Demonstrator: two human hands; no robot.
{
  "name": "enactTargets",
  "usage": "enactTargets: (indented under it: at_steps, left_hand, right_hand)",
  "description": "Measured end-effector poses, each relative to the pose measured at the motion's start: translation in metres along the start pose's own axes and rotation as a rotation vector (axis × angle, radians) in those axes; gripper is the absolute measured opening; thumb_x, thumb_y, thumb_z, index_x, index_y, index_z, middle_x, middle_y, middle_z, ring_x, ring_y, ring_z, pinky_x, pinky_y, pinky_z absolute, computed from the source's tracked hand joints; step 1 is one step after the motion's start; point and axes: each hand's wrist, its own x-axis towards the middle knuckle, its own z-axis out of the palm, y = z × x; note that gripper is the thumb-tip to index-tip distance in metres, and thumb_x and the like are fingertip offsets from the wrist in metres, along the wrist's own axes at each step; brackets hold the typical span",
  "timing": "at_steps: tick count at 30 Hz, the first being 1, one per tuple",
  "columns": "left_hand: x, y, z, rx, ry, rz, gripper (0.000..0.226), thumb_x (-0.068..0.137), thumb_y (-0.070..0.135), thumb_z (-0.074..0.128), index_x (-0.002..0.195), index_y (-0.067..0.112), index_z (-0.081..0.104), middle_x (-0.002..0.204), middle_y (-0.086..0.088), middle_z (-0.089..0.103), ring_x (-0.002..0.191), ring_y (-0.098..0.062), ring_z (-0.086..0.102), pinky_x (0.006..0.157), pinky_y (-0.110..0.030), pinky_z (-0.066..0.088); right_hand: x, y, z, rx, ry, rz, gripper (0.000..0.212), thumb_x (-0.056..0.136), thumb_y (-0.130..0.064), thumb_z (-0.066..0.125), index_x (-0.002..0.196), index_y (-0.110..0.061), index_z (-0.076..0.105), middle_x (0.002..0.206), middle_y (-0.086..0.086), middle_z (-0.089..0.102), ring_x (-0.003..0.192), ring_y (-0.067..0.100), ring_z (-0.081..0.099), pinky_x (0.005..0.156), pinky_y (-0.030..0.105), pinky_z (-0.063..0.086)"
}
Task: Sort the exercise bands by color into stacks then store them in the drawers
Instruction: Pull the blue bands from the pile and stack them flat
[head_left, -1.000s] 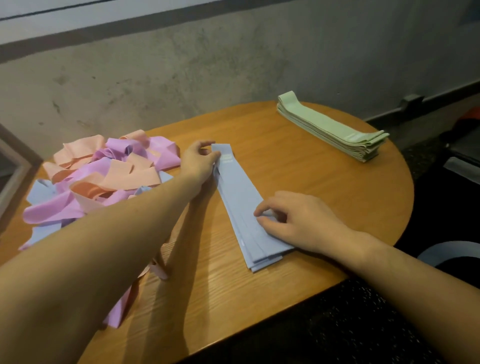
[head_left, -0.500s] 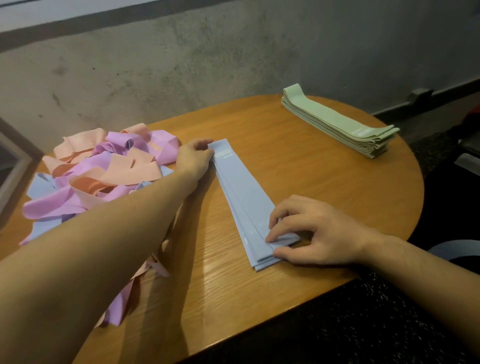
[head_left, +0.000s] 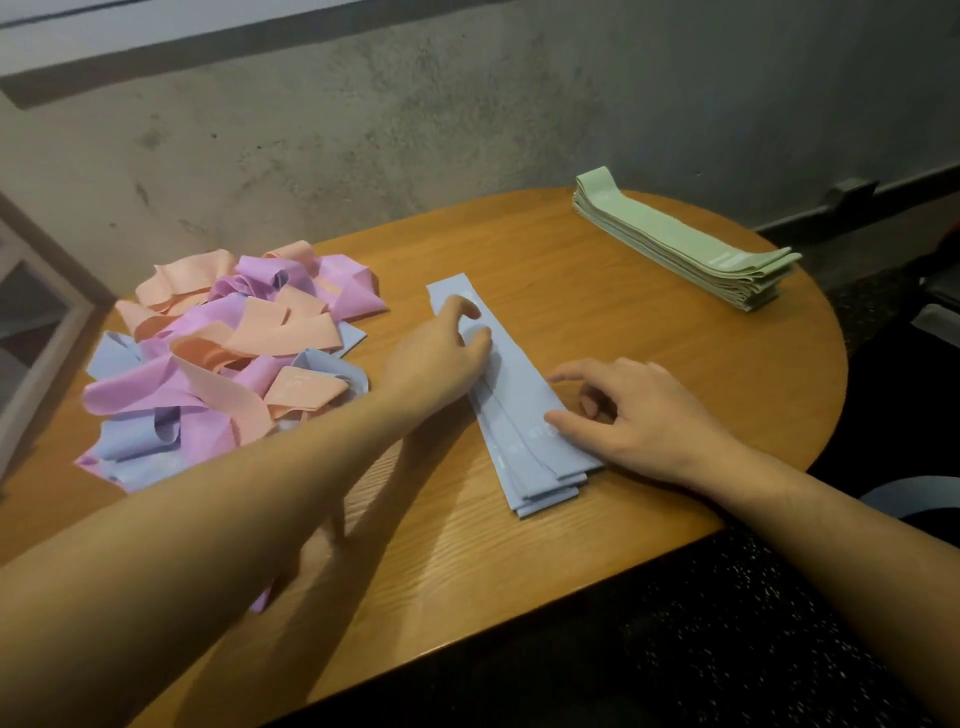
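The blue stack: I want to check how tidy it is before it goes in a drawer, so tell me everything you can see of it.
The blue stack is a pile of pale blue, flat, smooth bands, lying lengthwise on the wooden table between the mixed pile and the green stack. Its near ends are fanned out unevenly, not flush. Faint pale print shows on some bands. The left hand rests on its far half; the right hand touches its near right edge with thumb and fingertips.
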Motion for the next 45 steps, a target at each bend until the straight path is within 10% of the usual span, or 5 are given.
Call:
enactTargets:
  at_steps: [5,21,31,37,45]
  left_hand:
    - [-0.041,-0.002,0.001,0.147,-0.025,0.044,0.034,0.098,0.057,0.041,0.124,0.036,0.048,0.079,0.007,0.065,0.081,-0.020,0.064,0.072,-0.038,0.053]
    - [-0.089,0.001,0.006,-0.038,0.012,0.086,0.030,0.098,0.054,0.048,0.123,0.036,0.047,0.081,0.010,0.061,0.075,-0.003,0.058,0.062,-0.029,0.045]
    - [-0.088,0.005,0.012,0.111,0.076,0.123,0.034,0.100,0.058,0.039,0.125,0.035,0.038,0.078,0.009,0.062,0.071,-0.010,0.061,0.061,-0.034,0.051]
    - [-0.098,0.005,0.004,-0.071,0.077,0.106,0.027,0.102,0.046,0.045,0.125,0.033,0.043,0.077,0.008,0.060,0.071,-0.006,0.059,0.064,-0.033,0.049]
    - [-0.113,0.007,-0.020,-0.631,0.138,0.043,0.014,0.099,0.022,0.055,0.109,0.031,0.054,0.071,0.002,0.055,0.059,-0.001,0.048,0.058,-0.020,0.041]
  right_hand:
    - [0.000,-0.008,0.005,0.139,0.021,0.133,0.020,0.086,-0.049,0.068,0.105,-0.045,0.062,0.075,-0.015,0.065,0.085,0.002,0.057,0.096,0.039,0.039]
    - [-0.005,-0.040,0.020,0.205,-0.020,0.231,0.041,0.089,-0.043,0.064,0.130,-0.043,0.061,0.119,-0.017,0.066,0.122,0.010,0.054,0.111,0.041,0.039]
    - [-0.005,-0.052,0.016,0.421,-0.082,0.310,0.041,0.097,-0.019,0.058,0.135,-0.033,0.056,0.132,-0.005,0.062,0.109,0.004,0.061,0.100,0.033,0.050]
    - [-0.012,-0.062,0.006,0.409,0.141,0.302,0.035,0.094,-0.014,0.060,0.127,-0.029,0.059,0.123,-0.009,0.057,0.074,0.003,0.051,0.067,0.011,0.044]
    - [-0.006,-0.096,0.013,0.496,0.156,0.224,0.025,0.094,-0.009,0.060,0.110,-0.027,0.066,0.105,-0.007,0.066,0.071,0.004,0.054,0.061,0.013,0.045]
